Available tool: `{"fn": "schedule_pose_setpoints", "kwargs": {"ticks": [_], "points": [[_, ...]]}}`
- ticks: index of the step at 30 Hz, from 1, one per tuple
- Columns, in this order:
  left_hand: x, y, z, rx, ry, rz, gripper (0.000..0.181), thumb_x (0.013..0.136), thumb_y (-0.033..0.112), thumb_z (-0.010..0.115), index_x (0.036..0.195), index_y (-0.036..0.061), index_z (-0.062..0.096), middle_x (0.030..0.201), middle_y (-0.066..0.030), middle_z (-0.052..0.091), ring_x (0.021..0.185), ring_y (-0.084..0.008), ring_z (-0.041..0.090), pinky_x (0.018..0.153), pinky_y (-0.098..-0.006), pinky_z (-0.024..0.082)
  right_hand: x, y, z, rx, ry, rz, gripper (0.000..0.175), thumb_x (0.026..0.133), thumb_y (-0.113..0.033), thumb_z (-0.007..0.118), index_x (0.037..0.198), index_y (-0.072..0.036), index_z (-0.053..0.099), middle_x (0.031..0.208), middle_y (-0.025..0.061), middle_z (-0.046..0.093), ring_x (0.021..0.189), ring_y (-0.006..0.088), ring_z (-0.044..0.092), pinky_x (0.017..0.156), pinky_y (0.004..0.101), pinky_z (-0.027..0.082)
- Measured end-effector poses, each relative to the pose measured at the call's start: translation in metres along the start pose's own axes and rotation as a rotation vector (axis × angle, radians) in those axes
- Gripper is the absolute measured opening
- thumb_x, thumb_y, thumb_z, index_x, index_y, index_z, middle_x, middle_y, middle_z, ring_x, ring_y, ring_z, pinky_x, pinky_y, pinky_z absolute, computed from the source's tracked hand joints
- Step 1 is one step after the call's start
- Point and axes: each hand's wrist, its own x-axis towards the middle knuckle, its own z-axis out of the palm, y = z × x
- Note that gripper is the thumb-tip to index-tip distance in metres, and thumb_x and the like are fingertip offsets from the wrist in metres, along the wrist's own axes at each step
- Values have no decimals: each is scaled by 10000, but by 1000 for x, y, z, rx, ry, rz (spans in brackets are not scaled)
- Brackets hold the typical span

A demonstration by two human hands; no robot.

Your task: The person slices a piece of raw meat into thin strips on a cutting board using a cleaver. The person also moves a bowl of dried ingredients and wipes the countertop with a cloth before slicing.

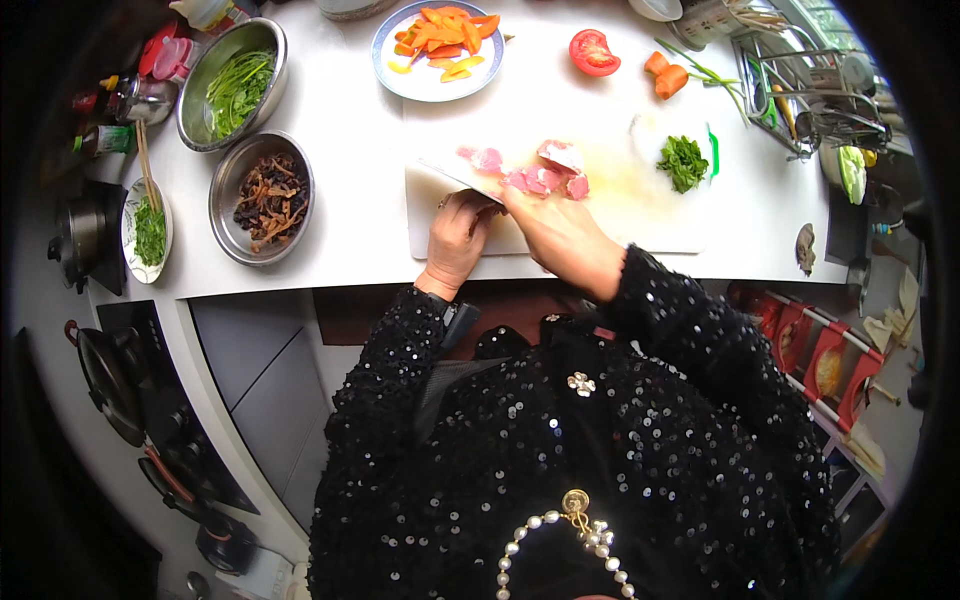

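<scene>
My right hand (559, 236) grips a kitchen knife (459, 178), its handle hidden in the fingers and its blade angled up to the left over the white cutting board (667, 241). Close against the blade, my left hand (455, 238) holds a piece of meat, mostly hidden under the fingers. Beyond the knife lie several cut pieces of raw pink meat (529, 180) and a larger chunk (560, 154). Chopped green leaves (682, 163) form a pile at the board's right side, near its green handle (714, 150).
Left stand a metal bowl of greens (279, 90), a metal bowl of brown dried food (215, 201) and an oval dish with chopsticks (166, 251). Behind are a plate of sliced carrot (390, 81), a cut tomato (594, 54) and carrot pieces (669, 79). A metal rack (780, 97) is at right.
</scene>
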Motion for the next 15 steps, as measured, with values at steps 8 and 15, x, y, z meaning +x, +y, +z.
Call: {"fn": "schedule_pose_setpoints", "kwargs": {"ticks": [8, 15], "points": [[-5, -4, 1, 3, 0, -14, 201, 784, -35, 686, 967, 48, 677, 936, -115, 673, 812, -328, 644, 717, -415, 521, -32, 0, -28, -83, -286, 183, 355, 815, -111, 663, 1085, -29, 448, 623, 141, 620, 628, 387, 648, 552, 476, 486], [-1, 1, -3, -4, -48, 15, 210, 783, -50, 683, 967, 50, 683, 963, -96, 670, 879, -307, 642, 779, -390, 516, 20, 30, 30, 54, -69, 25, 257, 850, -34, 564, 1086, -23, 464, 782, 187, 658, 719, 384, 668, 588, 492, 506]]}}
